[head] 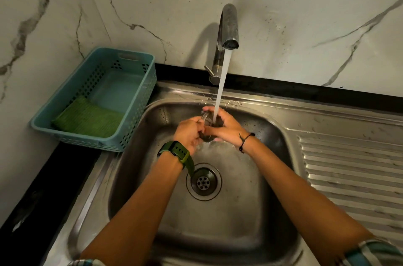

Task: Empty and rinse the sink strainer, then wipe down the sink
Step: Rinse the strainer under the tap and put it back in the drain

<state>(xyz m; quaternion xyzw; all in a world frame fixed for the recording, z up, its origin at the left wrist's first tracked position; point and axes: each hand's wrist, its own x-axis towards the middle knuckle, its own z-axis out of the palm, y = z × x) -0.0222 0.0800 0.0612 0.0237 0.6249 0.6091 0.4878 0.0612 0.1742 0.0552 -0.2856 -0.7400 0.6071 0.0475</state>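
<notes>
Both hands hold the metal sink strainer (209,120) over the back of the steel sink basin (239,211). Water runs from the tap (227,30) straight into the strainer and spills down between my hands. My left hand (189,132), with a green watch on its wrist, grips the strainer's left side. My right hand (225,127), with a black cord on its wrist, cups its right side. The strainer is mostly hidden by fingers and water. The open drain (204,181) lies below my left wrist, with no strainer in it.
A blue plastic basket (130,63) stands on the dark counter at the left of the sink, with a green scrub pad (87,118) in it. A ribbed steel draining board (353,169) extends to the right. A marble-patterned wall rises behind the tap.
</notes>
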